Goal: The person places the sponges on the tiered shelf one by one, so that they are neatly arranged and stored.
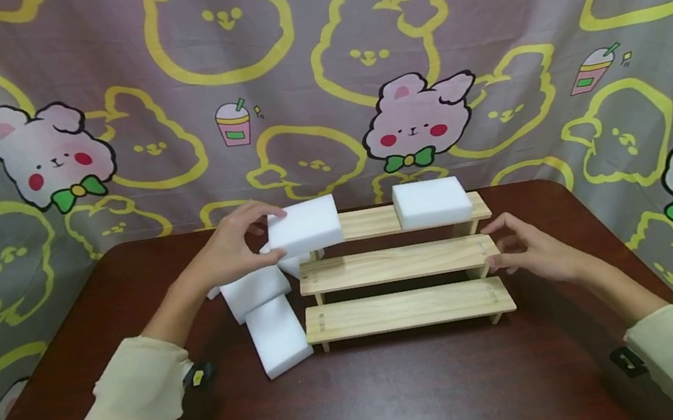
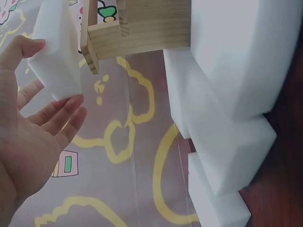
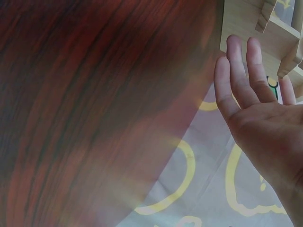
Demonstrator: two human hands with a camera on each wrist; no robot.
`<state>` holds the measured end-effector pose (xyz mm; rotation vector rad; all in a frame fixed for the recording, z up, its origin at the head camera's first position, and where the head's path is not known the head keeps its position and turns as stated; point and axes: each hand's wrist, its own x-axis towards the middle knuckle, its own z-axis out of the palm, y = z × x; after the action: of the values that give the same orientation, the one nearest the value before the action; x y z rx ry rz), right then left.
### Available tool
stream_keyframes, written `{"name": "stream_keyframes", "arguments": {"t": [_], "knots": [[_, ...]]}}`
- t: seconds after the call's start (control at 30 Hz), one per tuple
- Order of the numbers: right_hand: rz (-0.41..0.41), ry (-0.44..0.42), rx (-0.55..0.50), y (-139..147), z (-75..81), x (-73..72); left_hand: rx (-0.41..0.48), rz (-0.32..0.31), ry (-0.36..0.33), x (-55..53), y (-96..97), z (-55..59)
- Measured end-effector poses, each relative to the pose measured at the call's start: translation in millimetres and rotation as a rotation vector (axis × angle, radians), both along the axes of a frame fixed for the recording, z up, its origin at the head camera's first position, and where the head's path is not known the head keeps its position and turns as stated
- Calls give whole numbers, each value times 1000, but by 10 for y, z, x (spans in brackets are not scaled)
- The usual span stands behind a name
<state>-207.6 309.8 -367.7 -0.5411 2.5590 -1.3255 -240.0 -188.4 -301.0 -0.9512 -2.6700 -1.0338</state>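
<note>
Right of centre, the right hand [image 1: 539, 252], loose-fingered and empty, is beside the middle board [image 1: 393, 265], well placed to steady it. Farther up, the left hand [image 1: 227, 244] pinches a white block [image 1: 304, 223] above the top board [image 1: 367, 223]; level lowering seems best. Counts: at least four loose blocks [image 1: 279, 338], left; one three-board stand [image 1: 409, 309]; one placed block [image 1: 432, 201], upper right.

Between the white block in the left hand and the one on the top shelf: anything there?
No object there: the head view shows just bare board of the top shelf between the held block and the right-end block.
</note>
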Motion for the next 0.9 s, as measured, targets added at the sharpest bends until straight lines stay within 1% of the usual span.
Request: {"name": "stream_keyframes", "arguments": {"t": [0.4,0.53,0.67,0.9], "knots": [[9,8,-2,0,10,13,12,-22,-19,-104,198,2],[12,11,-8,1,5,13,23,-41,-16,-129,263,-5],[15,10,-12,-1,1,12,29,-42,-10,-149,322,-9],[21,23,-19,0,3,7,47,-63,-38,-190,399,-3]]}}
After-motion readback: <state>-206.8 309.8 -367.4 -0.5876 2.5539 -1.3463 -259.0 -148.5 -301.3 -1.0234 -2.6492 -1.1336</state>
